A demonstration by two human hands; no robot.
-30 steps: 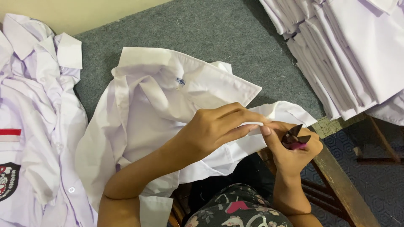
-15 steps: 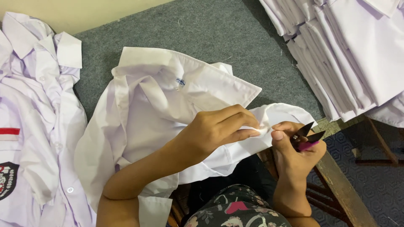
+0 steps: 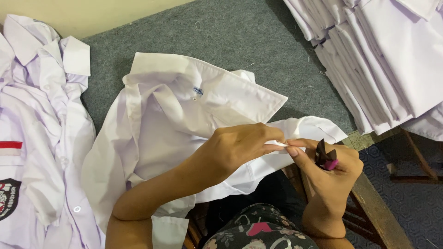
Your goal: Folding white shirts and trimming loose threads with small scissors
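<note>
Head cam: both hands [image 3: 240, 150] pinching white shirt [image 3: 170, 124] w/ snips [image 3: 325, 156].

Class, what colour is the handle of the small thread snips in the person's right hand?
Pink, on the small dark thread snips, seen in the head view.

Grey felt tabletop [image 3: 221, 32] with wooden edge [image 3: 376, 210], cream wall [image 3: 92, 14], patterned dark floor [image 3: 415, 203].

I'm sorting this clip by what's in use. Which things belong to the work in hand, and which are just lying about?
In hand:
- white shirt, its edge pinched by the left hand
- small dark thread snips, held in the right hand

Lying about:
- stack of folded white shirts
- badged shirt spread at the left
- grey felt tabletop
</note>
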